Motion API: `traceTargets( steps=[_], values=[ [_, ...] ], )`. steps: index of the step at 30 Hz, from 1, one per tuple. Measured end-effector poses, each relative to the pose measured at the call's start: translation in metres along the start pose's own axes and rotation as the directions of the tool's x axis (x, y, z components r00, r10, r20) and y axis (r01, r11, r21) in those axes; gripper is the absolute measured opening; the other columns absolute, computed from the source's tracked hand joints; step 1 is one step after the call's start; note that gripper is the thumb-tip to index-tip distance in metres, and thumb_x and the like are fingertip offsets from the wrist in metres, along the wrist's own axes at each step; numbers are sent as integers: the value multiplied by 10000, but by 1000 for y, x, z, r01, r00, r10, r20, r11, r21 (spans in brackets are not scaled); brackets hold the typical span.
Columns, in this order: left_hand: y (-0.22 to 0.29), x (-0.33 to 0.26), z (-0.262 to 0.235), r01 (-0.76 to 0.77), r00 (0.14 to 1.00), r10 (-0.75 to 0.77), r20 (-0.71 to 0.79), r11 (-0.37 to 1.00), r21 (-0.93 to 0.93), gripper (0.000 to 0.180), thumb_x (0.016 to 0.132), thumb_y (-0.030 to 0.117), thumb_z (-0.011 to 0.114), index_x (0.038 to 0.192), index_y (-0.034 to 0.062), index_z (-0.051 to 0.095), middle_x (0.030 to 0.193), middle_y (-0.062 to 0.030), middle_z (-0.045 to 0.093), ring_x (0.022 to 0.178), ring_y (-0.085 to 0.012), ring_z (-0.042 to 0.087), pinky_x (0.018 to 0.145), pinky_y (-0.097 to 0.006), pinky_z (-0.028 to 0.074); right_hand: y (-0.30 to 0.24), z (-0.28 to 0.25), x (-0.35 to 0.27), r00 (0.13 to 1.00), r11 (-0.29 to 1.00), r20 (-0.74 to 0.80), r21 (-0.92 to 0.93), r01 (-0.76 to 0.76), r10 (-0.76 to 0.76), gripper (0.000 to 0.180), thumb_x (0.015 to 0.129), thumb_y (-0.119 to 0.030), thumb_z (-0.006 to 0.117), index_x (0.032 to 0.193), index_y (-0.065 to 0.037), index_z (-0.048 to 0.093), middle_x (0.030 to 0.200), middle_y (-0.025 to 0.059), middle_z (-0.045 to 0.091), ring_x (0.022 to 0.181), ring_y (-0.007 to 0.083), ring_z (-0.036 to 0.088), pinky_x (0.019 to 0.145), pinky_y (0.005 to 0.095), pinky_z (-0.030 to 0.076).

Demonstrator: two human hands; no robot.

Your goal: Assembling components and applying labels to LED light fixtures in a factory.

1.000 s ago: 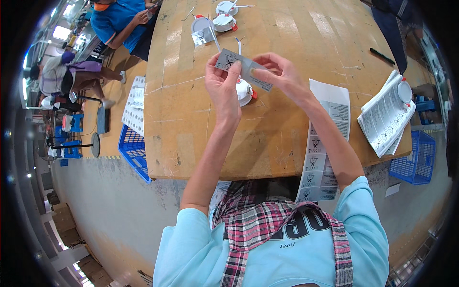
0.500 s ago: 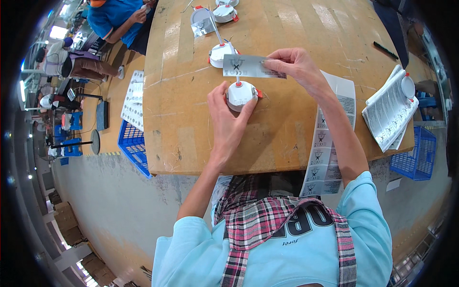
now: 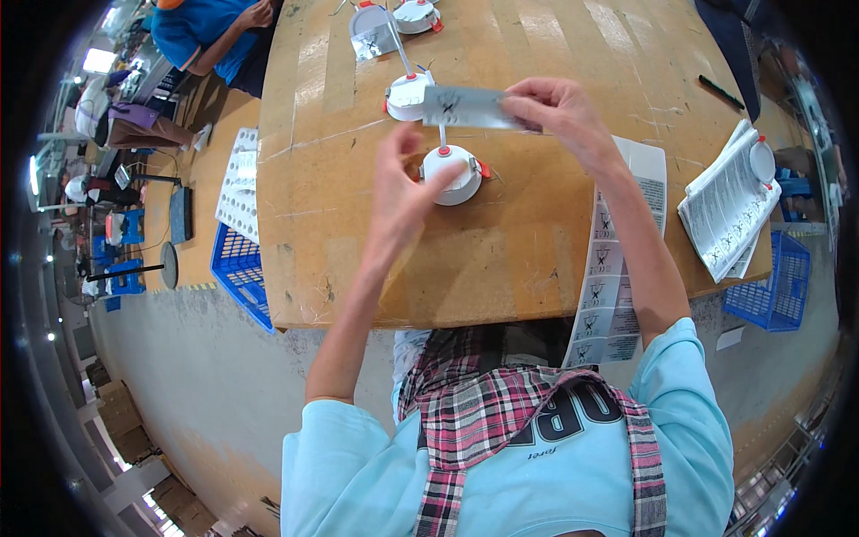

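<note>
In my right hand (image 3: 564, 116), a silver-grey printed label (image 3: 465, 106) is pinched by its right end. It hangs over the table, covering part of the cable of the nearest white round downlight (image 3: 456, 184). That downlight has red-tipped side clips and a cable rising from its red collar. My left hand (image 3: 398, 188) has its fingers apart at the lamp's left side, its thumb overlapping the housing; whether it touches is unclear. A second white downlight (image 3: 407, 100) sits just behind. A long strip of labels (image 3: 601, 300) lies under my right forearm and hangs over the table edge.
More downlights (image 3: 414, 16) stand at the far side of the cardboard-covered table (image 3: 358, 268). At right lie a stack of printed sheets (image 3: 729, 210), with a lamp on it, and a black pen (image 3: 720, 92). Blue crates (image 3: 240, 273) flank the table. Another person (image 3: 210, 40) is at far left.
My left hand has loosened from the nearest downlight and shifted left, its fingers spreading. The label in my right hand has moved slightly up and tilted.
</note>
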State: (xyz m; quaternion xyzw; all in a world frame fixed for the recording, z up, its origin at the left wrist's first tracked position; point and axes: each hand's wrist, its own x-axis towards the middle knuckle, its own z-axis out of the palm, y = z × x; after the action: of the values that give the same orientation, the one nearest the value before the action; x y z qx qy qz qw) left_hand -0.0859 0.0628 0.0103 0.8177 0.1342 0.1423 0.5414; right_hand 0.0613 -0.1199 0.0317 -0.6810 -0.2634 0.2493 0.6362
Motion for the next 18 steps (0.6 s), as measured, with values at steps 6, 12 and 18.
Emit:
traceTargets(
  steps=[6,12,18],
  values=[
    [17,-36,27,-176,984,155,83,882,436,650,682,269,763,1185,-23,472,1104,-149,484,1060,-273,486,903,-350,408,-2,-1,-5,1000,999,-5,45,-5,5,180,836,-197,651,886,-26,675,725,-28,594,641,31,491,586,185,374],
    [18,-52,14,-95,982,52,181,967,238,714,667,252,770,1222,-24,415,1143,-167,460,1086,-314,444,939,-394,359,-8,5,-10,1000,1000,17,15,0,0,180,835,-192,648,883,-21,674,708,-23,590,632,37,495,576,188,378],
    [16,-19,-6,85,995,-103,-21,905,-418,847,677,291,784,1312,-55,342,1243,-169,440,1138,-226,446,909,-364,393,-16,17,-22,996,997,65,-52,-58,62,231,824,-199,650,904,16,673,738,28,626,673,66,570,604,200,456]
  ],
)
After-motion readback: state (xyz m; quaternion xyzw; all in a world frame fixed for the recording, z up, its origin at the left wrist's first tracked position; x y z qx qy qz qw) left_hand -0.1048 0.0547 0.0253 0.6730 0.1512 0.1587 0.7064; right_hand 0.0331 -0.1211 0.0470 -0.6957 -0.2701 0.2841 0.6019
